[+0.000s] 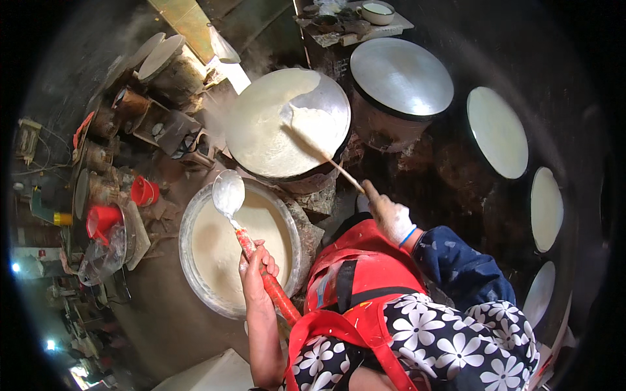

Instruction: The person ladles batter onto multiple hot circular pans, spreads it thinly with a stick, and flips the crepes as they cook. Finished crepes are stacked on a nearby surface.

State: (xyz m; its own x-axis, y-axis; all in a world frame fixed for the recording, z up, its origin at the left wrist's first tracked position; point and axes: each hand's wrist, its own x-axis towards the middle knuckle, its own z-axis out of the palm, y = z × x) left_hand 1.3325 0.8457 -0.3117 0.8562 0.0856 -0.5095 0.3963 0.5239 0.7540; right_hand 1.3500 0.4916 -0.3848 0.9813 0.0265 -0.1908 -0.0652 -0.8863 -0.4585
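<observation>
My left hand (257, 268) is wrapped round the red handle of a ladle (229, 194). The ladle's metal bowl, coated with pale batter, hangs over the far side of a large metal basin (189, 260) holding batter (244, 260). In a partly white glove, my right hand (391, 218) grips the near end of a wooden batter spreader (340, 169). Its far end rests in the pale batter (267, 133) on a round griddle (331, 98). Batter covers most of that griddle, leaving bare metal showing at the upper right. Haze blurs its left side.
A second round griddle (402, 77) with a shiny surface stands to the right. Beyond it, several pale discs (497, 132) curve down the right side. Red buckets (104, 221) and a plastic bag (103, 264) sit at the left. A white enamel bowl (377, 12) is at the top.
</observation>
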